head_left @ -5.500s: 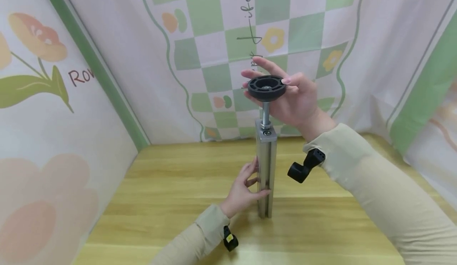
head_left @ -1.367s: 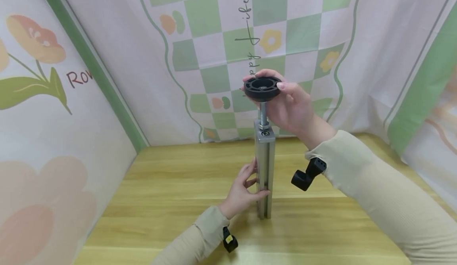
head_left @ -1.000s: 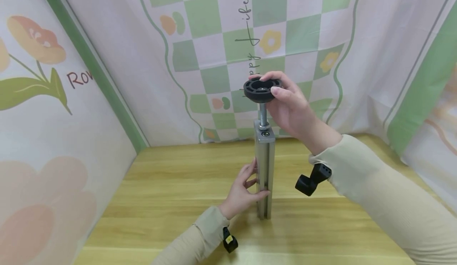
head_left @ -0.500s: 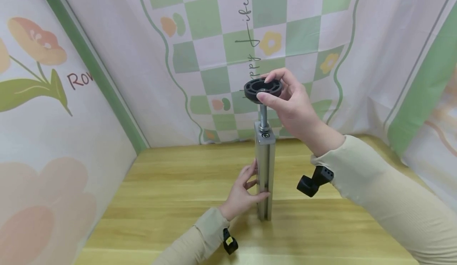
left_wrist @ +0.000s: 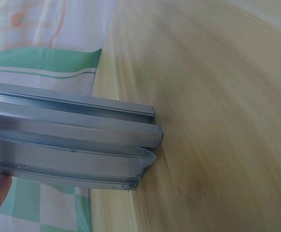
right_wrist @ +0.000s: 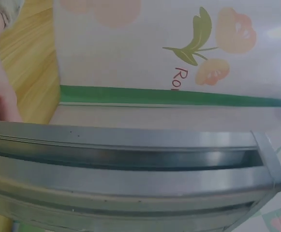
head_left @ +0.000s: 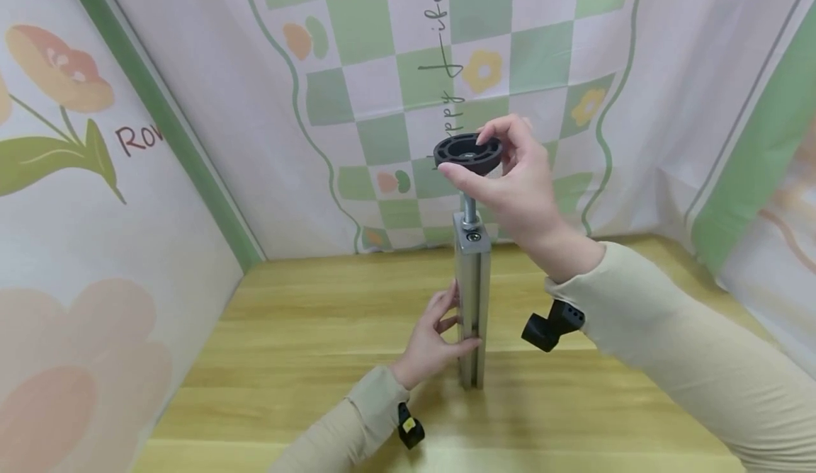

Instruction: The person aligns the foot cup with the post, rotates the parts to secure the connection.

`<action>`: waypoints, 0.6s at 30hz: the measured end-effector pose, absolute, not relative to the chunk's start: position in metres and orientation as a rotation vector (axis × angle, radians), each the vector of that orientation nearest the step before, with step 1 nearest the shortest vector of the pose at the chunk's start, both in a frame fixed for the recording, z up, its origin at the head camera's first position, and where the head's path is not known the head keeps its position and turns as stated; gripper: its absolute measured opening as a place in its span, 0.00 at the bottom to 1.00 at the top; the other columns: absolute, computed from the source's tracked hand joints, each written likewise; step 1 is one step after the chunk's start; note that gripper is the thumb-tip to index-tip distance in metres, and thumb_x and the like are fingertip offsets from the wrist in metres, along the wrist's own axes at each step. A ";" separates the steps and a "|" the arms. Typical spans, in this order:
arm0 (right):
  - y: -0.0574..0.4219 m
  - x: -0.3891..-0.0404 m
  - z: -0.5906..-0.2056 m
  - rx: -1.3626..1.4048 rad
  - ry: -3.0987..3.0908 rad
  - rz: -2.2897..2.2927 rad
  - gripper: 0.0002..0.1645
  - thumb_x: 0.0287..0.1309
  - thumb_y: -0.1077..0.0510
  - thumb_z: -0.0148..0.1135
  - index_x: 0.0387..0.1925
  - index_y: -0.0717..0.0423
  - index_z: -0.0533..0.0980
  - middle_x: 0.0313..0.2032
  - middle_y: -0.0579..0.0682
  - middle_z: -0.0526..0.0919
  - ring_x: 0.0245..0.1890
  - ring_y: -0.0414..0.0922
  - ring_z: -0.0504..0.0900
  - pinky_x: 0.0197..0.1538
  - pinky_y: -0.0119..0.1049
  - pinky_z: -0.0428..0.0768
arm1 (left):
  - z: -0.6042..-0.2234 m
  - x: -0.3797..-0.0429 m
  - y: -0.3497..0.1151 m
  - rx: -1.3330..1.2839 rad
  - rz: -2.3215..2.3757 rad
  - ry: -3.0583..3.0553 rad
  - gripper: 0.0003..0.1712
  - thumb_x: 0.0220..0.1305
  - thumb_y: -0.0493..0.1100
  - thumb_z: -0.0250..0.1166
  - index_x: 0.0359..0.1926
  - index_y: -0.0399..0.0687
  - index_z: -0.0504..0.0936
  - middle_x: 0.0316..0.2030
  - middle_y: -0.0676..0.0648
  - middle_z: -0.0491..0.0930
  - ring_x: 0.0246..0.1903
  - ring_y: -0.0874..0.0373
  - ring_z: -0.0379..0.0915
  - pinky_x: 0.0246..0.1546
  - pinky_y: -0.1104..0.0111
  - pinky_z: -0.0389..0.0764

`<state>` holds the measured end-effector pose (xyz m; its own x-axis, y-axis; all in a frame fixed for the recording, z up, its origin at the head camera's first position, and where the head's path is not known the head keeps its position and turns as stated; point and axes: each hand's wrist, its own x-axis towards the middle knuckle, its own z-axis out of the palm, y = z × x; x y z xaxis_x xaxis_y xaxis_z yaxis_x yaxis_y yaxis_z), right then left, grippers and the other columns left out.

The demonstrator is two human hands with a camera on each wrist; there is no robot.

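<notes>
An aluminium extrusion profile [head_left: 473, 303] stands upright on the table in the head view. My left hand [head_left: 428, 344] grips it low from the left, thumb across its near face. A metal end plate [head_left: 474, 243] with a screw caps the top. From it rises a threaded stem [head_left: 469, 211] carrying a black round levelling foot [head_left: 467, 160], its hollow side facing up. My right hand [head_left: 525, 186] holds the foot's rim, thumb along the near side and fingers curled at the right. In the left wrist view the profile's lower end [left_wrist: 72, 130] meets the wood.
The wooden table [head_left: 306, 331] reaches back to a patterned curtain [head_left: 370, 90]. Another printed curtain [head_left: 76, 232] hangs along the left side. Black wrist cameras [head_left: 551, 324] are strapped at both sleeves.
My right hand's fingers have closed from loosely spread behind the foot to a grip on its rim. Its thumb has slid left along the near edge. My left hand and the profile have stayed put.
</notes>
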<state>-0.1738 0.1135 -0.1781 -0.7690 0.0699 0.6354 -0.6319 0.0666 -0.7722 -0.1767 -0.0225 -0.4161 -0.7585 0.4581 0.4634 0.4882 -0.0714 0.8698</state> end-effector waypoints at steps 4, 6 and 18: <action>0.109 -0.173 -0.179 0.487 -1.830 1.542 0.23 0.40 0.66 0.75 0.33 0.60 0.67 0.37 0.40 0.64 0.38 0.38 0.71 0.47 0.25 0.70 | -0.415 -0.177 -0.022 -1.083 -1.998 -2.116 0.55 0.52 0.27 0.68 0.73 0.60 0.49 0.61 0.37 0.61 0.59 0.53 0.63 0.57 0.64 0.74; 0.109 -0.173 -0.180 0.483 -1.829 1.499 0.27 0.39 0.66 0.76 0.37 0.60 0.66 0.37 0.39 0.65 0.38 0.38 0.70 0.47 0.27 0.69 | -0.415 -0.176 -0.022 -1.082 -2.002 -2.118 0.55 0.52 0.27 0.68 0.73 0.60 0.49 0.61 0.37 0.61 0.59 0.53 0.63 0.57 0.64 0.74; 0.121 -0.198 -0.188 0.997 -1.483 2.272 0.17 0.60 0.59 0.45 0.51 0.55 0.66 0.44 0.51 0.73 0.42 0.42 0.76 0.53 0.31 0.70 | -0.415 -0.177 -0.023 -1.050 -2.018 -2.163 0.55 0.51 0.26 0.68 0.74 0.51 0.48 0.63 0.38 0.60 0.60 0.51 0.62 0.58 0.68 0.73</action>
<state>-0.1978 0.1207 -0.1878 -0.7345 -0.1535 0.6610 -0.5434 -0.4504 -0.7084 -0.1765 -0.0226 -0.4149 -0.7763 0.4591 0.4321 0.4629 -0.0502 0.8850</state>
